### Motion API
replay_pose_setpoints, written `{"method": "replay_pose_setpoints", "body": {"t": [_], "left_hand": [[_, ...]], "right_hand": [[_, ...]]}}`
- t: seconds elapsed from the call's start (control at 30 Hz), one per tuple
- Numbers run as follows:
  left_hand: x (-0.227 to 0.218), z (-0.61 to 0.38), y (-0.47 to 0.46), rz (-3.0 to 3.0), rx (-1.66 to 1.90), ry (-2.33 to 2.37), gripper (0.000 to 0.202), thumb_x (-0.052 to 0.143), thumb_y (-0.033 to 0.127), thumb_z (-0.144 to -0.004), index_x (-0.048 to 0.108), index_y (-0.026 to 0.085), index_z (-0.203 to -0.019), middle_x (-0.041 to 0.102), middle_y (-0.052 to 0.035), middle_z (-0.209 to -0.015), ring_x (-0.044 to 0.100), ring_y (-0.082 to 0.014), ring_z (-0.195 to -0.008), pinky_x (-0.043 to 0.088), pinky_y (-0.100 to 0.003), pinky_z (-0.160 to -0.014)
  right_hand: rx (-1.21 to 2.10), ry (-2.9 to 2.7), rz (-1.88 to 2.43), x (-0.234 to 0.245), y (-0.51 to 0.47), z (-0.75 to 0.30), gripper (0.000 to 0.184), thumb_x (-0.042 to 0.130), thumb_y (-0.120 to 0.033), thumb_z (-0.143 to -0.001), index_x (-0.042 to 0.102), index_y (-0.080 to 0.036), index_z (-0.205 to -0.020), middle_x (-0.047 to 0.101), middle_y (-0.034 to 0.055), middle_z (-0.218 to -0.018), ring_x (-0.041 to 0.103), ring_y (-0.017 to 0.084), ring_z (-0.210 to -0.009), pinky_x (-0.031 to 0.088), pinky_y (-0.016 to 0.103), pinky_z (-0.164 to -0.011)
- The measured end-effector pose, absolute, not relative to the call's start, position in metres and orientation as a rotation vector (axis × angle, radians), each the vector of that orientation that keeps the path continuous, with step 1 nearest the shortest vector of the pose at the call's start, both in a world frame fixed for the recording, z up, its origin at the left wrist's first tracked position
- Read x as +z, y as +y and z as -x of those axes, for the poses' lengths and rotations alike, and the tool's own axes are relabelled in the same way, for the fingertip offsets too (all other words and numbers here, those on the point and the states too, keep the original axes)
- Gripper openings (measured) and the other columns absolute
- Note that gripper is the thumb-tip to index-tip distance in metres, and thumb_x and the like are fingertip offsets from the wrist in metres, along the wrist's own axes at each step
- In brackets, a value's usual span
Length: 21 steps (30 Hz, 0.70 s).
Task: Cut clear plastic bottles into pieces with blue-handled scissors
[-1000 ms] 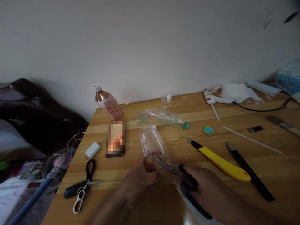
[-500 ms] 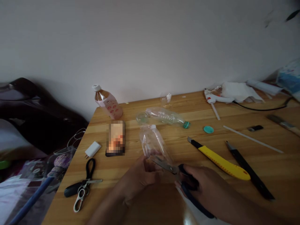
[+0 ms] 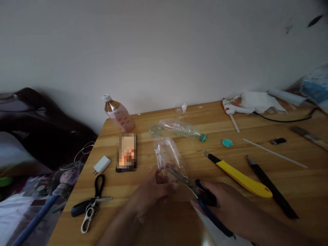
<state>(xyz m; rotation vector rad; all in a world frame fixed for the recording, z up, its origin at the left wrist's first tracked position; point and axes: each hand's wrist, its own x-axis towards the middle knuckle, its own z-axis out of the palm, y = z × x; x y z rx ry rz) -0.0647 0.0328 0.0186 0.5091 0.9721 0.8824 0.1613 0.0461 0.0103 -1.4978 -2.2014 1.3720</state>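
Note:
My left hand (image 3: pixel 160 186) is closed around the near end of a clear plastic bottle (image 3: pixel 167 153), whose body points away from me over the wooden table. My right hand (image 3: pixel 220 201) grips a pair of scissors (image 3: pixel 208 210) by its dark blue handles. The scissor blades are at the bottle's near end, close to my left fingers, and the handles are spread. Just how the blades meet the plastic is hard to make out. Beyond lies another clear bottle (image 3: pixel 179 127) on its side, with a green neck.
A yellow utility knife (image 3: pixel 241 177) and black pen-like cutter (image 3: pixel 271 186) lie to the right, near a teal cap (image 3: pixel 227 142) and glue stick (image 3: pixel 275 153). Behind is a white glue gun (image 3: pixel 238 109). Leftward are a drink bottle (image 3: pixel 120 114), phone (image 3: pixel 126 152), charger (image 3: pixel 102 164) and keys (image 3: pixel 89 208).
The scissors' handles have spread further apart and the blades have opened at the bottle's near end. My left hand keeps its hold, with the thumb slightly shifted.

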Motion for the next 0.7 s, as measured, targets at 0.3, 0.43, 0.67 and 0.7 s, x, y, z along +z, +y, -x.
{"method": "replay_pose_setpoints", "body": {"t": [0.3, 0.43, 0.67, 0.7], "left_hand": [[0.025, 0.067, 0.038, -0.39, 1.09, 0.932, 0.063, 0.089, 0.021, -0.068, 0.058, 0.02, -0.123, 0.061, 0.0017, -0.076, 0.045, -0.004, -0.055, 0.029, -0.015, -0.047], [0.026, 0.067, 0.039, -0.374, 1.136, 0.926, 0.078, 0.089, 0.022, -0.069, 0.05, 0.024, -0.136, 0.065, 0.0009, -0.077, 0.047, -0.0048, -0.055, 0.033, -0.015, -0.049], [0.021, 0.062, 0.037, -0.362, 1.167, 0.914, 0.076, 0.087, 0.027, -0.072, 0.049, 0.03, -0.137, 0.063, 0.0023, -0.079, 0.047, -0.0057, -0.055, 0.032, -0.017, -0.049], [0.019, 0.061, 0.036, -0.363, 1.173, 0.909, 0.072, 0.087, 0.029, -0.072, 0.051, 0.03, -0.134, 0.063, 0.0022, -0.08, 0.048, -0.0059, -0.055, 0.033, -0.017, -0.049]], "right_hand": [[1.431, -2.101, 1.428, 0.01, 0.035, -0.165, 0.016, 0.066, -0.037, -0.086, 0.056, -0.026, -0.092, 0.071, -0.0003, -0.088, 0.068, 0.017, -0.076, 0.05, 0.028, -0.065], [1.391, -2.1, 1.457, 0.005, 0.037, -0.162, 0.011, 0.064, -0.033, -0.086, 0.056, -0.026, -0.085, 0.069, -0.0014, -0.08, 0.066, 0.016, -0.069, 0.049, 0.027, -0.06], [1.349, -2.076, 1.423, -0.005, 0.037, -0.162, 0.011, 0.064, -0.031, -0.086, 0.055, -0.025, -0.082, 0.065, -0.0023, -0.074, 0.061, 0.016, -0.064, 0.045, 0.026, -0.057], [1.366, -2.06, 1.411, -0.005, 0.037, -0.161, 0.011, 0.064, -0.03, -0.085, 0.054, -0.025, -0.081, 0.064, -0.0026, -0.073, 0.06, 0.015, -0.063, 0.045, 0.026, -0.056]]}}
